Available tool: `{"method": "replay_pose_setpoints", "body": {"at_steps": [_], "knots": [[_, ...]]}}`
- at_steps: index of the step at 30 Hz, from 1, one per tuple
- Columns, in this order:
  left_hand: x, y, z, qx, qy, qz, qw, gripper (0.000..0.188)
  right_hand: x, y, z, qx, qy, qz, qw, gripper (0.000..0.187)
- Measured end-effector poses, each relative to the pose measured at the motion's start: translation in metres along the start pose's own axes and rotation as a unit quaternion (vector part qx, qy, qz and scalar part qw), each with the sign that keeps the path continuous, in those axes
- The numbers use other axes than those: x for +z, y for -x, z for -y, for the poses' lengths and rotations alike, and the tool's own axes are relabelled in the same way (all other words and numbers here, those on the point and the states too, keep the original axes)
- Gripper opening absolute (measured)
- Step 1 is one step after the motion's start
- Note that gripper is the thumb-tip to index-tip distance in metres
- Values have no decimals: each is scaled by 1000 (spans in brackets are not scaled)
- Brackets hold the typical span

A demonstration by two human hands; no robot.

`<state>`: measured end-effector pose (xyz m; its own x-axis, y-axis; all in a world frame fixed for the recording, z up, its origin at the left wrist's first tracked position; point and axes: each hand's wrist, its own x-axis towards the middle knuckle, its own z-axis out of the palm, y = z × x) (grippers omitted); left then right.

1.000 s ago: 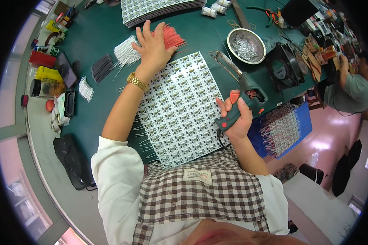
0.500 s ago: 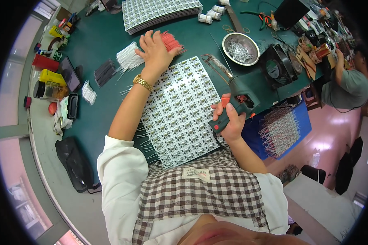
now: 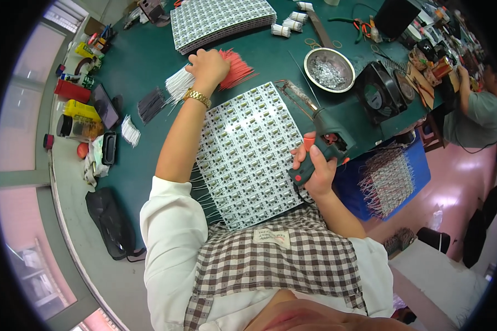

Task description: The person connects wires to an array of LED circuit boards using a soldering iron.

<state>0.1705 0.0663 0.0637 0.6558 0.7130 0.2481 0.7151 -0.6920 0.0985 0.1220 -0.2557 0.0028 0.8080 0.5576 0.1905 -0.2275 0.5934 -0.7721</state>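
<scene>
My right hand is wrapped around the grip of a dark green soldering gun with an orange trigger. Its metal tip points up and away, beside the right edge of a white circuit board panel lying in front of me. Thin white wires stick out along the panel's left edge. Beyond the panel, my left hand is between a bundle of white wires and a bundle of red wires. Its fingers are curled together, and whatever they pinch is hidden.
Dark wires lie left of the white ones. A stack of panels stands at the back. A metal bowl of silvery bits and a black fan are at right. A blue bin holds wired boards; a person sits beyond.
My left hand has gone from spread fingers to curled ones, drawing back off the red wires. The whole view has shifted slightly; the right hand keeps its hold on the soldering gun.
</scene>
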Motion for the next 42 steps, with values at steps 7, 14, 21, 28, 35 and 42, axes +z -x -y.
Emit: {"method": "replay_pose_setpoints", "body": {"at_steps": [7,14,21,28,35,42], "knots": [[-6,-3,3,52,21,0,998,31,-2,1,-2,0,-3,5,1000,24],[11,-25,20,88,64,-35,993,31,0,4,-5,2,12,1,1000,27],[16,-34,19,164,48,-8,985,25,-2,5,-5,6,-5,-6,1000,27],[18,-22,24,258,72,-76,960,20,0,6,-6,4,-10,-9,1000,28],[8,-12,42,352,50,-145,923,22,4,7,-8,21,-2,-1,1000,29],[-48,52,115,329,20,-163,930,30,4,10,-10,-8,32,6,999,30]]}}
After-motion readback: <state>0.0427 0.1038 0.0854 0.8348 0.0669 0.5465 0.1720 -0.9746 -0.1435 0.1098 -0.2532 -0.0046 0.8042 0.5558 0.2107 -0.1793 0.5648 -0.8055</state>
